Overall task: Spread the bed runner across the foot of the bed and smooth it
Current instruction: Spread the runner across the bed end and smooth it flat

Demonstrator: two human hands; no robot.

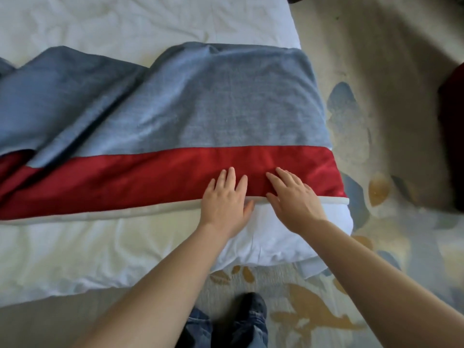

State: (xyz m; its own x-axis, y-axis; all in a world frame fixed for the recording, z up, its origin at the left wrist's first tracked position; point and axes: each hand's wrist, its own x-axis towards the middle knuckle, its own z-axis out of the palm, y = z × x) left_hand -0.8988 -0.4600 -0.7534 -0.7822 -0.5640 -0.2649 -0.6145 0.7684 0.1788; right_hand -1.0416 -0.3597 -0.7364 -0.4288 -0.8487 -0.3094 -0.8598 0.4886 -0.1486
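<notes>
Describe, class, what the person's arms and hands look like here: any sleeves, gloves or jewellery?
Both forearms are bare as far as the frame shows: no sleeves in view. The left hand and right hand wear no gloves, and no rings, watch or bracelets show. The nails look short and unpainted. Lower down, blue jeans and a dark shoe are visible.

I count one bed runner (175,116) on one bed (100,247). I have two hands down: left hand (226,204), right hand (292,199). One shoe (252,306) shows.
</notes>
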